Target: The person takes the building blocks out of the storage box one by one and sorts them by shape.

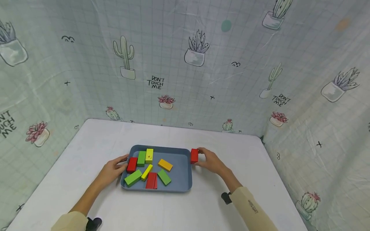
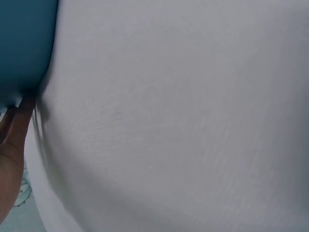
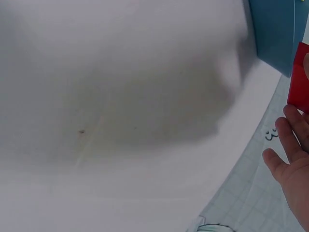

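A blue-grey tray (image 1: pixel 179 170) lies on the white table. My left hand (image 1: pixel 111 171) touches the tray's left wall with its fingers. In the left wrist view, the left hand (image 2: pixel 13 140) reaches the tray's side (image 2: pixel 26 43). My right hand (image 1: pixel 212 160) pinches a red block (image 1: pixel 194 156) between thumb and fingers, at the tray's right rim. The right wrist view has the red block (image 3: pixel 300 79) in the right hand (image 3: pixel 294 159), close to the tray's corner (image 3: pixel 275 36). Inside the tray lie several blocks: red (image 1: pixel 132 165), green (image 1: pixel 141 158), yellow (image 1: pixel 149 155) and orange (image 1: pixel 165 165).
The blocks bunch toward the tray's left half, with another green block (image 1: pixel 164 177) near its middle. White tabletop (image 1: pixel 162 211) surrounds the tray. A cactus-print cloth (image 1: pixel 173 70) hangs behind the table and along both sides.
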{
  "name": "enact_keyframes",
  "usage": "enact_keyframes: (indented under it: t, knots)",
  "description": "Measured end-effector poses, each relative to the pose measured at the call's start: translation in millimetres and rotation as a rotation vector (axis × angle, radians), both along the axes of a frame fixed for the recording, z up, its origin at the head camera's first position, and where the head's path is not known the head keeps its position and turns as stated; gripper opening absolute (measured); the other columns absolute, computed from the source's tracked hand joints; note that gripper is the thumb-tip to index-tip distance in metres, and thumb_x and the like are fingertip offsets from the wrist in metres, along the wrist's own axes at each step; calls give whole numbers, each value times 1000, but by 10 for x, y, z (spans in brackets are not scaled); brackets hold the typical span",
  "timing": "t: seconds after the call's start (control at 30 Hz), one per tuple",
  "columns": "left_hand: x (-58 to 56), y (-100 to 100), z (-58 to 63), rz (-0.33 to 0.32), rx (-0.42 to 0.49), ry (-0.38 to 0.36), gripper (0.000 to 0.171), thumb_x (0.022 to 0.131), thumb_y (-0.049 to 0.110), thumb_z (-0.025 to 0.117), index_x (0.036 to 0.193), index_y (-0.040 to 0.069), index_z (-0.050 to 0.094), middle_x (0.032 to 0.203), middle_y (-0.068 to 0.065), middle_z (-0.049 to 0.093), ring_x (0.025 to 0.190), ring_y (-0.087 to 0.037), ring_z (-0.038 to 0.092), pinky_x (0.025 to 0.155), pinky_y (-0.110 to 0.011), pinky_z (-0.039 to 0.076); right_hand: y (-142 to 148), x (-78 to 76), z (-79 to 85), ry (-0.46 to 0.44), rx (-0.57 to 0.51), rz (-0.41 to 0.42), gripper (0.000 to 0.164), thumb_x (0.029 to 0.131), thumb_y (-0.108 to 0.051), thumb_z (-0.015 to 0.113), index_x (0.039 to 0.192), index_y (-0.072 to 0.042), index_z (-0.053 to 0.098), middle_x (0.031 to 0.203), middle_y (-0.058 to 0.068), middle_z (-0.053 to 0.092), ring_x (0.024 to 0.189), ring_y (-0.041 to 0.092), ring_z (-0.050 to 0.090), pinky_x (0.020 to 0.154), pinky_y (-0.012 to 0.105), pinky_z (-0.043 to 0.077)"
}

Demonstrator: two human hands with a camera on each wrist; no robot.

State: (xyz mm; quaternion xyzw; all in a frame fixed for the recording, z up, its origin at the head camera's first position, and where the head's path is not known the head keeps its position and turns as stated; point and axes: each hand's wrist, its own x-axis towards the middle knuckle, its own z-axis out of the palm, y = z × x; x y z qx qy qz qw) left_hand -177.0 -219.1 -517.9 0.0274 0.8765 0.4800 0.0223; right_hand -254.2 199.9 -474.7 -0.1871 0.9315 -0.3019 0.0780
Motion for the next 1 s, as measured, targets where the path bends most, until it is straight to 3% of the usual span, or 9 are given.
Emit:
enact_keyframes:
  t: [0.53,1.0]
  knots:
    - [34,-11,-29,0,58,-39,51,97,21,54,143,4,40,137,-25,44,115,-41,52,88,-38,49,195,-31,-255,-98,29,-85,65,79,-16,77,135,-5,46,126,13,56,118,30,49,96,47,43]
    - [31,2,-20,23,86,-50,50,97,19,55,143,6,41,137,-25,44,115,-40,52,87,-36,50,195,-59,-361,-102,38,-94,71,77,-15,79,136,-2,43,127,14,54,117,29,48,99,46,41]
